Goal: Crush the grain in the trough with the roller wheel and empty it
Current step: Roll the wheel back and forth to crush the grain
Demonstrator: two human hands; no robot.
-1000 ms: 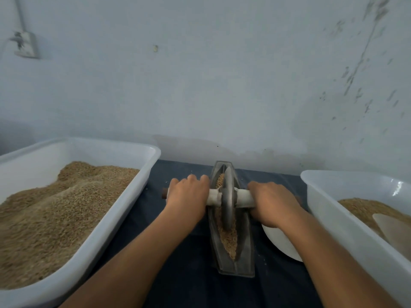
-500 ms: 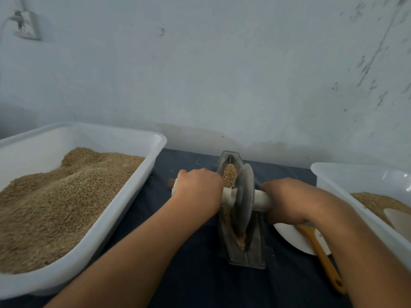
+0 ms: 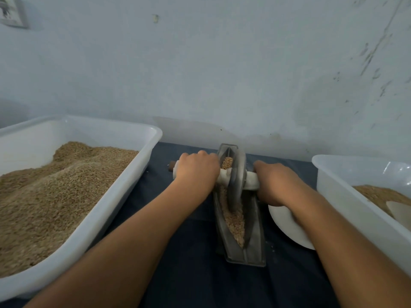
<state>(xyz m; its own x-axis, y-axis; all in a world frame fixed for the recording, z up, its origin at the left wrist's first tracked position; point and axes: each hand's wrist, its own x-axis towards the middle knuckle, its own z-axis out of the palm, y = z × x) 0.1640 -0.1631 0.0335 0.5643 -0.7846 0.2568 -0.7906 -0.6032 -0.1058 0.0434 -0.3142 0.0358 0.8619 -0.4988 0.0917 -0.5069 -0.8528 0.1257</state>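
Hands grip the wheel's axle: left hand point(image 3: 196, 168) and right hand point(image 3: 274, 183) either side of the wheel point(image 3: 239, 176). Press evenly, rolling lengthwise inside the trough point(image 3: 255, 236) over grain point(image 3: 233, 216).

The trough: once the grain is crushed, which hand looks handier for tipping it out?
Probably the right hand: it grips the roller's handle beside the white dish and the right tub, likely receivers. The left hand sits on the trough's far side from them.
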